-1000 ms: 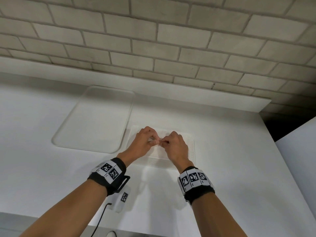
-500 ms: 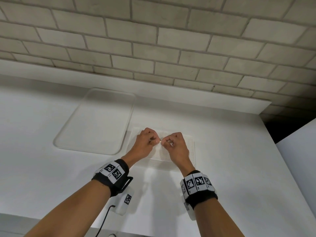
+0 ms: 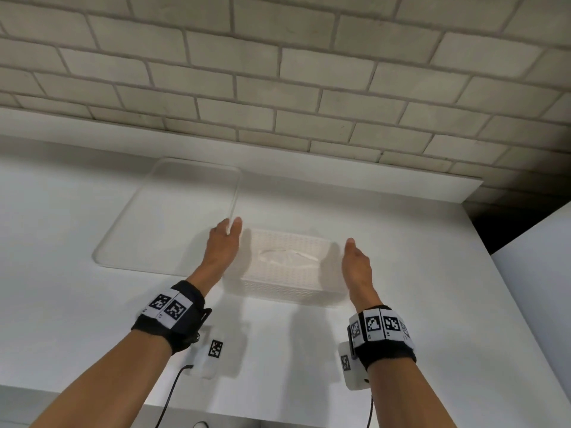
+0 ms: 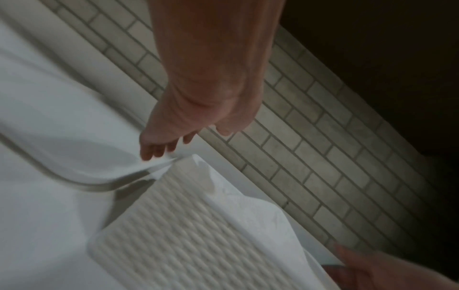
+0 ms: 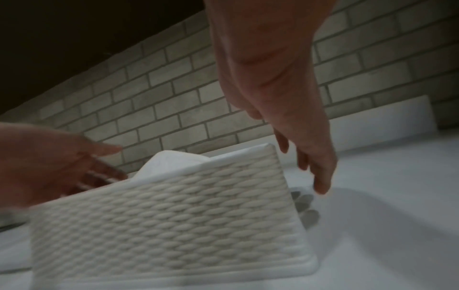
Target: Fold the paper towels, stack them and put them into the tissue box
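A white woven-pattern tissue box (image 3: pixel 287 267) (image 4: pixel 183 235) (image 5: pixel 168 219) stands on the white counter. A white paper towel (image 3: pixel 289 256) (image 5: pixel 171 161) sticks up out of its top slot. My left hand (image 3: pixel 224 242) (image 4: pixel 161 147) hovers just off the box's left end with straight fingers, holding nothing. Off the right end my right hand (image 3: pixel 355 261) (image 5: pixel 313 166) hovers the same way, fingers pointing down, apart from the box wall.
A shallow clear tray (image 3: pixel 173 214) (image 4: pixel 49 153) lies on the counter (image 3: pixel 432 273) left of the box, its corner close to my left fingers. A grey brick wall (image 3: pixel 278 72) with a white ledge (image 3: pixel 340 168) runs behind. A white panel (image 3: pixel 537 273) stands at the right.
Both hands let go of the towel they pinched above the box's middle and moved apart to the box's two ends. The towel now sticks up from the slot.
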Action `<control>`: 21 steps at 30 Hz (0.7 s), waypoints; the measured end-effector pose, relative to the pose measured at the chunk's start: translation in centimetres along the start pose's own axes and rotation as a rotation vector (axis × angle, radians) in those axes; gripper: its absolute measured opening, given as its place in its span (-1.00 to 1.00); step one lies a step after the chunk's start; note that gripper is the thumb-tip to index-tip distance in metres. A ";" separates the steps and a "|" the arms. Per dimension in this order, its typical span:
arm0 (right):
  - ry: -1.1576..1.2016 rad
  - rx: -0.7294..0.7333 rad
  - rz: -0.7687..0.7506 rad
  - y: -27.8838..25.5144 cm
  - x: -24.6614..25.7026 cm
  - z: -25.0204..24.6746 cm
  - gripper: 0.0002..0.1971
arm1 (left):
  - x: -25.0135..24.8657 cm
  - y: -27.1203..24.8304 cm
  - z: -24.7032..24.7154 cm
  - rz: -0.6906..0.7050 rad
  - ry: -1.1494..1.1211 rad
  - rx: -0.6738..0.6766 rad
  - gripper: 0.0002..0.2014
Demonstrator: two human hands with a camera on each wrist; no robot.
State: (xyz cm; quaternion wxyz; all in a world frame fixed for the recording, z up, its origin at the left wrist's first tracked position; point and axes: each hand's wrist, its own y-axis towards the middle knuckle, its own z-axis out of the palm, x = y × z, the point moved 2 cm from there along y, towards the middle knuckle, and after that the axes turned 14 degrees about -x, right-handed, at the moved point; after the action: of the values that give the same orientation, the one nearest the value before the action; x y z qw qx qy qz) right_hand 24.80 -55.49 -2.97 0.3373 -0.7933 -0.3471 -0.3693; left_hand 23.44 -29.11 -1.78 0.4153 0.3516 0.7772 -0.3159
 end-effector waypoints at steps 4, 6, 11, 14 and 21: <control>0.112 0.086 0.216 0.4 0.2 0.2 -0.30 | 0.7 -0.2 0.8 -0.284 -0.069 0.154 -0.28; 0.147 0.077 0.257 0.5 0.0 0.3 -0.28 | 0.8 -0.1 1.0 -0.307 -0.079 0.144 -0.27; 0.187 0.088 0.287 0.7 -0.4 0.4 -0.29 | 1.1 0.4 1.1 -0.337 -0.100 0.153 -0.24; 0.189 0.100 0.287 0.8 -0.4 0.5 -0.29 | 1.3 0.6 1.3 -0.343 -0.092 0.157 -0.22; 0.198 0.121 0.268 0.5 -0.1 0.3 -0.27 | 1.1 0.5 1.0 -0.349 -0.101 0.172 -0.19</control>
State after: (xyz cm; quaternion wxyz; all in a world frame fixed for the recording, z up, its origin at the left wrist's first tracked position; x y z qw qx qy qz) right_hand 25.29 -55.57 -3.37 0.4632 -0.7705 -0.2248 -0.3759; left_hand 23.83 -29.27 -3.28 0.3612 0.2295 0.7748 -0.4654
